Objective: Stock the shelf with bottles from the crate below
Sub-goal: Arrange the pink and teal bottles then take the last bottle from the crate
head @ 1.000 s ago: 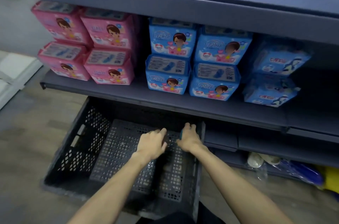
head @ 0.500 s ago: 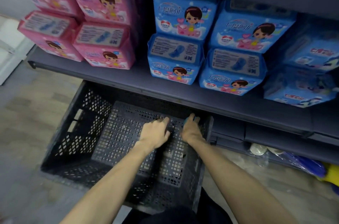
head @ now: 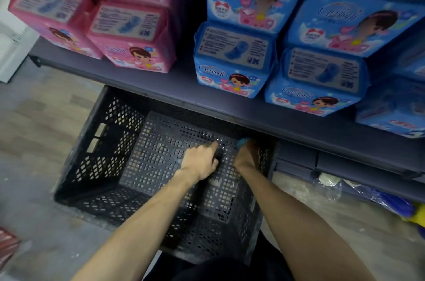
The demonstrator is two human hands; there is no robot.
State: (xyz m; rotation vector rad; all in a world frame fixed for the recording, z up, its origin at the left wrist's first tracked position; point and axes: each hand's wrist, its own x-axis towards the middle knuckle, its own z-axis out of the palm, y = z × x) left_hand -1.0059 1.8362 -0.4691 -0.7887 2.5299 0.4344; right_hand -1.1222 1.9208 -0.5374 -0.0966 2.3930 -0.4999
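Black lattice crate (head: 96,156) on floor under dark shelf (head: 207,99), teal-capped bottle (head: 242,142) at far right corner

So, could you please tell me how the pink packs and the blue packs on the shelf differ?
The pink packs stand at the left of the shelf, the blue packs to their right. The pink ones bear pink wrapping, the blue ones blue. Both are stacked in two layers and show a cartoon girl.
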